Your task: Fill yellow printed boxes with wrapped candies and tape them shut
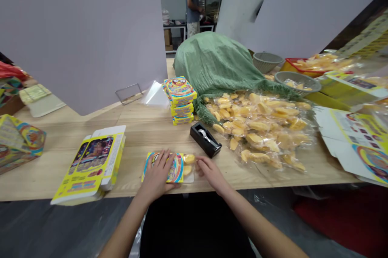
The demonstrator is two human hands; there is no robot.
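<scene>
A small yellow printed box (178, 172) lies flat near the table's front edge. Across its top rests my left hand (159, 169), fingers stretched out over the print. From the box's right end sticks a clear packet with yellow pieces (189, 159), partly inside. My right hand (209, 171) is closed at the packet's right end, seemingly pinching its clear film. A black tape dispenser (206, 140) stands just behind my right hand. Farther back is a stack of similar yellow boxes (181, 96).
A heap of wrapped yellow pieces (260, 129) spills from a green sack (218, 60) at right. Flattened cartons (91, 165) lie at left, with another printed carton (357, 137) at far right. Grey baskets (268, 62) stand behind. A person (193, 5) stands in the background.
</scene>
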